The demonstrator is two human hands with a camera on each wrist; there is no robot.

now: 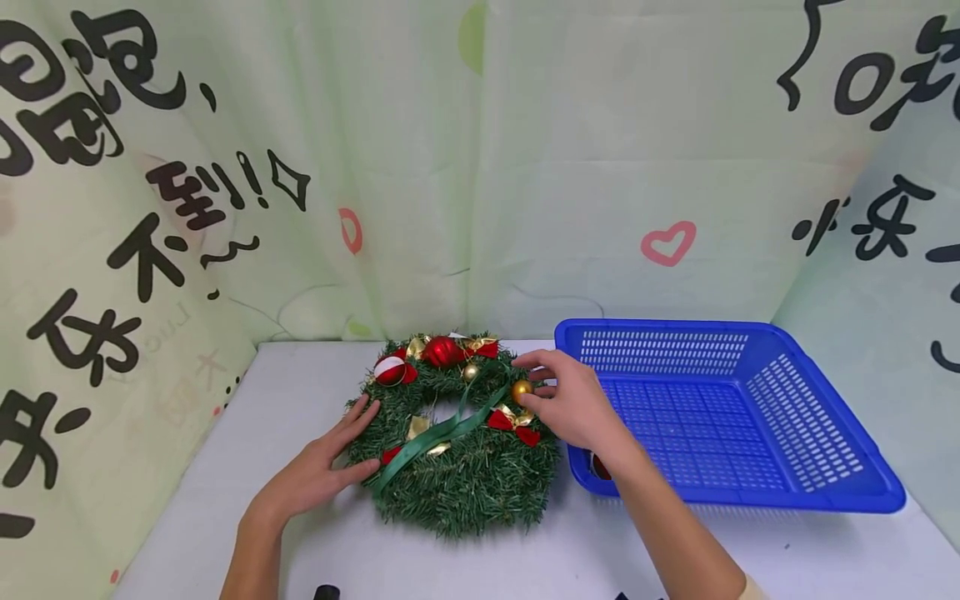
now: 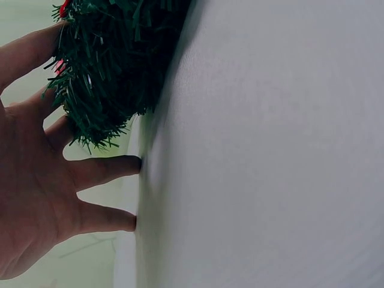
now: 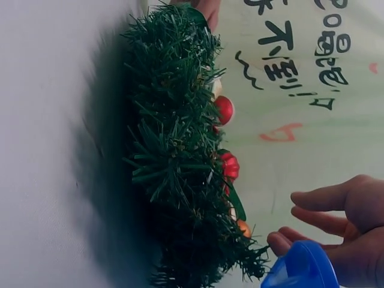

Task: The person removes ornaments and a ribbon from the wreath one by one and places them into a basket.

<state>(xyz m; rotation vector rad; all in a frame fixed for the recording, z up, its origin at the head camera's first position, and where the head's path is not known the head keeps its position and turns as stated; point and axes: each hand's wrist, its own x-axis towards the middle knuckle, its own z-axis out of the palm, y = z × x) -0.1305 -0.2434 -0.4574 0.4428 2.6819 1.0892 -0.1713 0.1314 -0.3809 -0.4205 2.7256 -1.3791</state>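
Note:
A green wreath (image 1: 465,492) lies on the table, with red balls, small red-and-gold bows (image 1: 513,425) and a green ribbon (image 1: 427,442) across it. My left hand (image 1: 330,467) rests at its left edge, fingers spread; in the left wrist view two fingertips reach the tabletop and others touch the greenery. Over the wreath's right side is my right hand (image 1: 570,400), its thumb and fingers loosely bent beside a gold ball (image 1: 521,390). The right wrist view shows this hand (image 3: 354,228) with nothing between its fingers, the orange-gold ball (image 3: 243,228) a little apart.
A blue plastic basket (image 1: 810,497) stands right of the wreath, under the right forearm. A dark red item (image 1: 600,467) shows in its near left corner. Printed curtains (image 1: 480,167) enclose the white table (image 1: 300,367). A small black object (image 1: 327,592) lies at the front edge.

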